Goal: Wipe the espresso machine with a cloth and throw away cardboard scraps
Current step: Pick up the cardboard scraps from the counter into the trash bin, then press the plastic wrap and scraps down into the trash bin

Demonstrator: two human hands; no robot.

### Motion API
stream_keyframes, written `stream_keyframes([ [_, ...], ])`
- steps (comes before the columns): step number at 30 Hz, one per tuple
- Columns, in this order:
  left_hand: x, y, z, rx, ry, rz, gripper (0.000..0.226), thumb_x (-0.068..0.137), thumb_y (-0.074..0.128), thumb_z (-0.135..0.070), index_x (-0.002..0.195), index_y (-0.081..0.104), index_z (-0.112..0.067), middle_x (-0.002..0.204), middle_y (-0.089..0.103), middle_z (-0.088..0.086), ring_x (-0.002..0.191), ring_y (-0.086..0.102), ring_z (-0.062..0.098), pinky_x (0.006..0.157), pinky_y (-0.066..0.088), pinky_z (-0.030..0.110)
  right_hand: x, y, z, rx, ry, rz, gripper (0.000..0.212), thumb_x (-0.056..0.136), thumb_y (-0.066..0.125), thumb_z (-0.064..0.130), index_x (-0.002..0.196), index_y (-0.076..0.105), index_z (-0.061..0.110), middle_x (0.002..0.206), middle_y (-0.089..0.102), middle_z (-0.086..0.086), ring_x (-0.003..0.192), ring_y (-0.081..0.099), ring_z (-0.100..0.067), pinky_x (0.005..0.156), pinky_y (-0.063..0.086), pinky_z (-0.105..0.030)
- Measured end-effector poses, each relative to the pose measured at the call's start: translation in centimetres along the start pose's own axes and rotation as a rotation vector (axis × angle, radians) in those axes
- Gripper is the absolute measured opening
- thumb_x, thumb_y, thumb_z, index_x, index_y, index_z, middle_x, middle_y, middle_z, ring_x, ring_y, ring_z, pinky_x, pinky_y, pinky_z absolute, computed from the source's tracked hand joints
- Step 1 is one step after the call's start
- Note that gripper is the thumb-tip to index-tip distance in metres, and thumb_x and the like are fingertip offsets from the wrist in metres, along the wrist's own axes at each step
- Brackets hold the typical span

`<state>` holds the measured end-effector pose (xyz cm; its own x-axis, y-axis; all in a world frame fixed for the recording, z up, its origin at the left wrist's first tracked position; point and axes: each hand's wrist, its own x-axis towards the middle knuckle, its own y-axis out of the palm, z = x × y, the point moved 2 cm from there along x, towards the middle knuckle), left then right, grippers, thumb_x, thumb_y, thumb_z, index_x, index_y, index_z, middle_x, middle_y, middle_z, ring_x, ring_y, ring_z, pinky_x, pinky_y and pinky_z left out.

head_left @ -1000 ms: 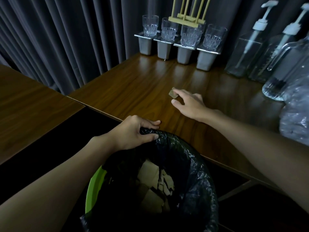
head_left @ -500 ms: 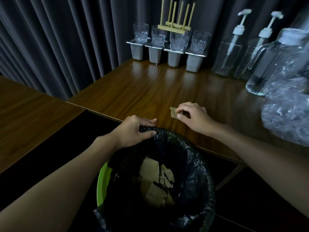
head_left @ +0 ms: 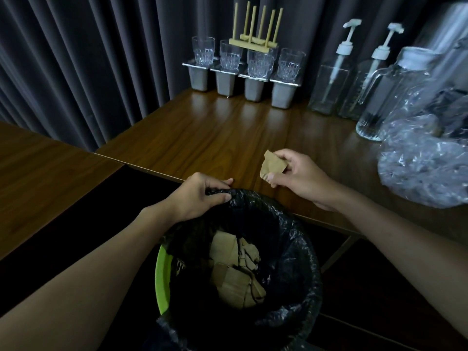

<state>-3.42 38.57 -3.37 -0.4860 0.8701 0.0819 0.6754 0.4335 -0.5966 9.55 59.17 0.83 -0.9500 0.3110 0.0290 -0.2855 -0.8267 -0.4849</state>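
Note:
My right hand (head_left: 298,178) pinches a brown cardboard scrap (head_left: 273,165) just above the front edge of the wooden table (head_left: 215,138). My left hand (head_left: 200,196) grips the far rim of the black bin liner (head_left: 298,249), which lines a green bin (head_left: 162,279) below the table edge. Several cardboard scraps (head_left: 235,269) lie inside the bin. The held scrap is a little beyond and to the right of the bin's opening. No espresso machine or cloth is in view.
At the table's back stand several glasses (head_left: 260,63) on metal holders with a wooden rack, two pump bottles (head_left: 331,89), and a glass jug (head_left: 395,97). Crumpled clear plastic (head_left: 425,163) lies at the right. A second table (head_left: 38,178) is left, dark curtains behind.
My right hand picked the scrap off the table and drew it back toward the bin, lifting it. My left hand has kept its grip on the liner rim.

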Motion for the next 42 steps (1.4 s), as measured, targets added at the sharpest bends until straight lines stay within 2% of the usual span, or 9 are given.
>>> stream_keyframes([
  [5, -0.2, -0.2, -1.8, 0.03, 0.004, 0.022, 0.013, 0.095, 0.064, -0.011, 0.104, 0.073, -0.009, 0.095, 0.075, 0.001, 0.083, 0.071, 0.005, 0.072, 0.055, 0.018, -3.8, 0.8, 2.6, -0.056, -0.06, 0.319, 0.044, 0.086, 0.073, 0.013, 0.127, 0.058, 0.016, 0.107, 0.07, 0.001, 0.093, 0.065, -0.006, 0.076, 0.05, -0.016],
  [10, 0.2, 0.1, -4.0, 0.082, 0.015, 0.058, 0.01, 0.096, 0.064, -0.014, 0.101, 0.069, -0.007, 0.095, 0.073, 0.016, 0.088, 0.069, 0.029, 0.08, 0.055, 0.042, -5.4, -1.5, 2.5, -0.102, -0.086, 0.212, 0.036, 0.091, 0.067, 0.02, 0.126, 0.059, 0.018, 0.107, 0.066, -0.001, 0.09, 0.06, -0.006, 0.069, 0.044, -0.012],
  [15, 1.0, 2.4, -6.9, 0.015, 0.008, 0.075, 0.012, 0.097, 0.062, -0.014, 0.104, 0.07, -0.007, 0.096, 0.075, 0.008, 0.088, 0.071, 0.017, 0.079, 0.057, 0.032, -7.4, -6.9, -0.3, -0.264, -0.076, 0.002, 0.035, 0.092, 0.065, 0.025, 0.126, 0.056, 0.026, 0.115, 0.062, 0.007, 0.106, 0.057, -0.001, 0.091, 0.045, -0.024],
  [22, 2.6, 8.4, -10.0, -0.068, -0.017, 0.071, 0.013, 0.097, 0.061, -0.014, 0.103, 0.071, -0.008, 0.097, 0.074, 0.005, 0.09, 0.07, 0.01, 0.079, 0.055, 0.023, -9.7, -18.6, -5.9, -0.793, -0.067, -0.699, 0.075, 0.076, 0.05, 0.07, 0.131, 0.049, 0.019, 0.138, 0.047, -0.009, 0.132, 0.037, -0.031, 0.107, 0.029, -0.055],
  [26, 3.2, 11.5, -10.4, -0.057, -0.034, 0.076, 0.01, 0.096, 0.063, -0.016, 0.099, 0.071, -0.012, 0.106, 0.072, -0.002, 0.1, 0.066, 0.003, 0.088, 0.051, 0.026, -8.7, -23.3, -9.8, -0.743, 0.195, -0.644, 0.102, 0.069, 0.049, 0.086, 0.15, 0.012, 0.038, 0.16, 0.021, -0.005, 0.147, 0.013, -0.035, 0.112, 0.018, -0.064],
  [29, 3.3, 12.5, -10.0, -0.012, -0.024, 0.056, 0.007, 0.095, 0.064, -0.017, 0.097, 0.07, -0.016, 0.125, 0.065, -0.003, 0.123, 0.054, -0.002, 0.105, 0.045, 0.026, -7.1, -23.4, -11.7, -0.513, 0.255, -0.542, 0.107, 0.069, 0.055, 0.084, 0.15, -0.002, 0.044, 0.158, 0.027, -0.01, 0.142, 0.027, -0.037, 0.109, 0.029, -0.059],
  [33, 3.4, 12.6, -9.7, -0.015, -0.034, 0.074, 0.008, 0.094, 0.064, -0.017, 0.09, 0.071, -0.019, 0.127, 0.066, -0.003, 0.127, 0.049, -0.008, 0.109, 0.044, 0.03, -6.6, -21.3, -13.0, -0.361, 0.243, -0.421, 0.116, 0.077, 0.07, 0.059, 0.149, -0.02, 0.041, 0.16, 0.023, -0.01, 0.14, 0.034, -0.035, 0.111, 0.033, -0.053],
  [39, 3.7, 12.7, -9.4, -0.048, -0.064, 0.093, 0.009, 0.095, 0.064, -0.017, 0.091, 0.072, -0.015, 0.127, 0.062, -0.012, 0.127, 0.048, -0.01, 0.11, 0.041, 0.027, -6.7, -20.1, -14.5, -0.57, 0.342, -0.347, 0.096, 0.075, 0.055, 0.075, 0.151, 0.01, 0.037, 0.154, 0.024, -0.008, 0.137, 0.034, -0.036, 0.106, 0.034, -0.057],
  [42, 3.8, 12.7, -9.2, -0.066, -0.045, 0.1, 0.009, 0.095, 0.064, -0.015, 0.089, 0.071, -0.013, 0.118, 0.062, -0.021, 0.123, 0.048, -0.016, 0.107, 0.041, 0.023, -7.3, -19.5, -13.2, -0.677, 0.262, -0.361, 0.077, 0.085, 0.055, 0.064, 0.147, 0.031, 0.026, 0.139, 0.02, -0.001, 0.125, 0.041, -0.027, 0.093, 0.041, -0.041],
])
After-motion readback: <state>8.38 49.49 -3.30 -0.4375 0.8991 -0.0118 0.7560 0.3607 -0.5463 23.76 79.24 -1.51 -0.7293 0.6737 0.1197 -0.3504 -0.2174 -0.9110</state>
